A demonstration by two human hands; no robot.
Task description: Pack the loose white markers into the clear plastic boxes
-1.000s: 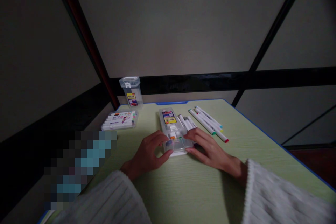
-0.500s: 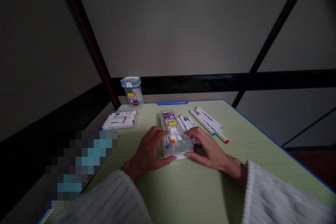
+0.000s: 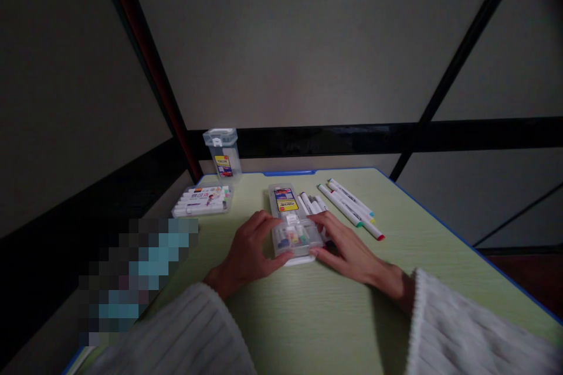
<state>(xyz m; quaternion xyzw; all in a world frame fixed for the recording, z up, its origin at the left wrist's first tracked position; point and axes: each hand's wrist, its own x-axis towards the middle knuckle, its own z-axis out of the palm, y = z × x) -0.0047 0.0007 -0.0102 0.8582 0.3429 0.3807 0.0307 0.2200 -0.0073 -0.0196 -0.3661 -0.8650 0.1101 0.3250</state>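
A clear plastic marker case (image 3: 287, 200) with a yellow and blue label lies flat on the table. Coloured marker ends show through its transparent lid (image 3: 299, 237) at the near end, which sits against the case body. My left hand (image 3: 247, 252) grips the case's left side, thumb at the near edge and fingers by the latch. From the right, my right hand (image 3: 345, 247) holds the lid between thumb and fingers. Several loose white markers (image 3: 311, 203) lie just right of the case, partly hidden by that hand.
More white markers (image 3: 347, 202) with coloured ends lie further right. At the back left stands an upright clear container (image 3: 225, 155), with a flat box of pens (image 3: 203, 200) before it. The light green table (image 3: 308, 316) has a blue edge. A pixelated patch covers the left.
The near-end lid has moved away from me and down onto the case body, covering the marker ends that showed in the gap. Both hands have shifted slightly with it.
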